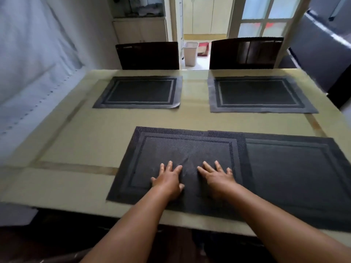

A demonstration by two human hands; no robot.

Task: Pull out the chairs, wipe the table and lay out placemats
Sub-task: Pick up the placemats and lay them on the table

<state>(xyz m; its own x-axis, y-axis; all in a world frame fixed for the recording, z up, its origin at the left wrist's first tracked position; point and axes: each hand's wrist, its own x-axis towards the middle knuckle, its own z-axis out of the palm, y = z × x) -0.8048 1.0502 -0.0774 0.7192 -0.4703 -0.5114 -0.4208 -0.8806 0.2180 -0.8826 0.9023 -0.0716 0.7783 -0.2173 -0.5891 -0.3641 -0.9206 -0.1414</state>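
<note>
nearly done, by the look of it: the near-left placemat [182,149] lies by the desk's [76,141] near edge, overlapping the near-right placemat [296,177] where they meet. left hand [169,179] and right hand [218,177] press flat on it, fingers spread. two far placemats [140,93] lie before the chairs [148,55] at the far edge. judging by this, only separating and squaring the near pair remains.

Four placemats [139,92], seemingly two chairs [148,55].
</note>
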